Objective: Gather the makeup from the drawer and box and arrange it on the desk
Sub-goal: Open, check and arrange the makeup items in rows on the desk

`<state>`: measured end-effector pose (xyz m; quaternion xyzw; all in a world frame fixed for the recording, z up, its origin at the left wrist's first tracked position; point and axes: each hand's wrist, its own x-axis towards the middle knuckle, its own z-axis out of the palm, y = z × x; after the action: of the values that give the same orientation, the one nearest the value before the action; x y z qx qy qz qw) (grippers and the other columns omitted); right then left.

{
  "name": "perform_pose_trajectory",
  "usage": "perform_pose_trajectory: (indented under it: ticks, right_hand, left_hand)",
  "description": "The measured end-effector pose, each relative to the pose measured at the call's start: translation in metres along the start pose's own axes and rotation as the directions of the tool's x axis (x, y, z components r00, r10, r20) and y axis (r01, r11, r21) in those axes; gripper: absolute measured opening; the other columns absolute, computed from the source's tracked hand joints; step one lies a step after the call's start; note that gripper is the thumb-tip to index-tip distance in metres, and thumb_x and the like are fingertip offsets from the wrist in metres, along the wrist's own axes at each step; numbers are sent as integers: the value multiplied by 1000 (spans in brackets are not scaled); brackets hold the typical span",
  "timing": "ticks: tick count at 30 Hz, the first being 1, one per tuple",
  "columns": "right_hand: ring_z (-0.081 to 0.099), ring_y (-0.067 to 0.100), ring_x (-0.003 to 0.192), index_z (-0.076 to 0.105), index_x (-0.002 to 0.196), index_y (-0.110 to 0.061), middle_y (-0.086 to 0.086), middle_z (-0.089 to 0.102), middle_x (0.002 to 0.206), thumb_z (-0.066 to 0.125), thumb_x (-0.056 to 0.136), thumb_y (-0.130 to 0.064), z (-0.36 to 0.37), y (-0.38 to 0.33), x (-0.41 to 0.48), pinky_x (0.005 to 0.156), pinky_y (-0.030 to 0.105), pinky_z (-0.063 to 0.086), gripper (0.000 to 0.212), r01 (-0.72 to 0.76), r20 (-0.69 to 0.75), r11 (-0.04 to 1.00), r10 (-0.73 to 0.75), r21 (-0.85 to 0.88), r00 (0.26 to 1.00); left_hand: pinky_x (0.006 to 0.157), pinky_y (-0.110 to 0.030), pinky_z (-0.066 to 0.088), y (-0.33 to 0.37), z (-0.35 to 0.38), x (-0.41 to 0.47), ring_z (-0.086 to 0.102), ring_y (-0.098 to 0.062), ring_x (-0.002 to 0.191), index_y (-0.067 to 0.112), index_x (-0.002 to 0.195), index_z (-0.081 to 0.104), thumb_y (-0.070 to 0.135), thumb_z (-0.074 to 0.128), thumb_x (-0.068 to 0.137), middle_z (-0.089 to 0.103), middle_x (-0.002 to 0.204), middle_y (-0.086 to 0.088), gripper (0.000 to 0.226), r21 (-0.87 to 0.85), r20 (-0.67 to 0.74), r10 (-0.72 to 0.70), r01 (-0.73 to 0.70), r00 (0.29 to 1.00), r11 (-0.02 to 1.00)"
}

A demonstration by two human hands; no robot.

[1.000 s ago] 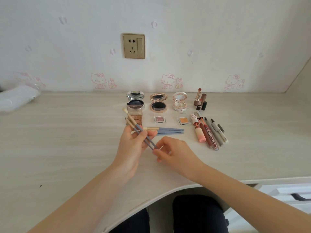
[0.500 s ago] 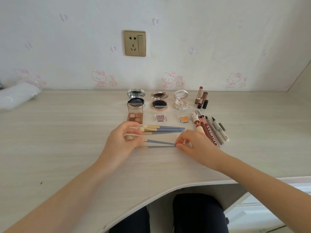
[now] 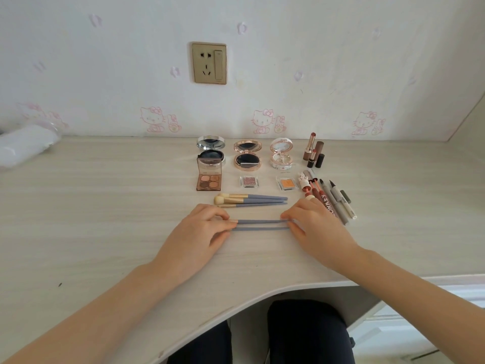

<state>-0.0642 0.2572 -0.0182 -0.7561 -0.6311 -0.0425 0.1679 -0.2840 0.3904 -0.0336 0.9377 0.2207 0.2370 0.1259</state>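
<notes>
Pale wood-grain desk (image 3: pixel 105 206) ran up to a white wall with pink cartoon-cat stickers and a brass-coloured wall socket (image 3: pixel 209 63). Near the middle of the desk, two blue-handled brushes (image 3: pixel 259 225) lay flat, side by side and parallel, their long axes running left to right, roughly in line with the desk's back edge. The left hand (image 3: pixel 202 232) covered their left ends, fingertips pinched down on them, so the bristle heads could not be seen. The right hand (image 3: pixel 312 224) pinched the handles' right ends with thumb and fingers pressed together.

Just behind that pair, three more brushes (image 3: pixel 249 200) lay bunched and touching, on the same left-to-right axis, cream bristle heads pointing toward the left edge and blue handle tips toward the right.

Farther back sat an open eyeshadow palette (image 3: pixel 208 177), with two small single shadow pans (image 3: pixel 249 181) to its right. Three open round compacts (image 3: pixel 247 155) stood in a row nearer the back edge, their lids raised. Several lipsticks (image 3: pixel 313 151) stood upright at the right end of that row. Beside the right hand, a fan of pens and liners (image 3: pixel 333 203) lay slanted, tips toward the back left, ends toward the front right; the hand overlapped the nearest ones. A white bundle (image 3: pixel 26 145) rested at the far left corner.
</notes>
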Motion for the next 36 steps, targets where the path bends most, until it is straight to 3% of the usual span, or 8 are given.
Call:
perform_pose_trajectory:
  ticks: [4,8,11,17,22,25,30,36]
  right_hand:
    - [52,24,101,69,111,-17,-1,62,105,59,92,-20,-1,-4,-7,90,35,46,21,92,-54,996,-93,-18,994]
    - [53,19,107,70,110,-19,-3,62,110,60,92,-24,1,-8,-7,90,34,47,21,142,2,990,-142,2,990]
    - [53,20,109,71,106,-18,-1,62,112,57,94,-22,2,-8,0,89,35,47,19,143,9,990,-143,-17,990]
    - [41,21,129,49,135,-18,0,46,138,49,96,-25,12,-4,19,101,39,38,40,109,41,987,-104,-120,994]
    - [19,14,144,31,147,-20,-3,28,154,36,101,-26,24,-2,30,113,26,11,47,89,110,991,-77,-103,991]
    - [23,15,143,35,145,-17,-1,30,153,35,101,-22,25,-3,28,116,26,14,44,95,124,993,-86,-68,989]
    - [33,18,137,41,142,-17,0,36,149,39,100,-21,21,-5,20,114,30,26,43,94,114,994,-87,-62,990]
    - [18,18,145,28,148,-17,1,25,155,39,100,-33,21,-5,31,111,30,19,52,76,94,988,-64,-133,994]
  left_hand:
    - [97,-28,44,-2,0,2,51,-13,115,21,112,71,19,67,87,59,120,6,25,45,-2,32,-32,999,998]
    - [107,-22,33,-6,3,8,47,-14,126,18,125,63,20,65,89,55,133,4,36,63,42,76,-78,996,995]
    - [114,-21,21,-9,7,16,32,-12,138,20,137,51,28,54,95,45,144,6,42,84,95,81,-89,992,992]
    - [119,-35,11,-17,18,30,2,-9,147,28,150,24,43,36,99,16,157,14,54,147,221,13,-46,975,988]
    - [117,-27,11,-19,17,35,14,-12,143,27,147,33,40,42,98,28,153,13,51,103,182,24,-43,983,994]
    - [115,-23,15,-18,15,36,22,-11,138,24,143,40,36,45,98,38,145,13,47,87,148,46,-59,988,994]
    - [116,-31,21,-20,14,32,24,-14,140,23,142,42,32,45,99,41,143,11,44,96,154,68,-83,986,992]
    - [120,-33,8,-22,14,44,1,-10,147,25,148,31,41,41,99,16,158,11,52,126,220,64,-94,973,988]
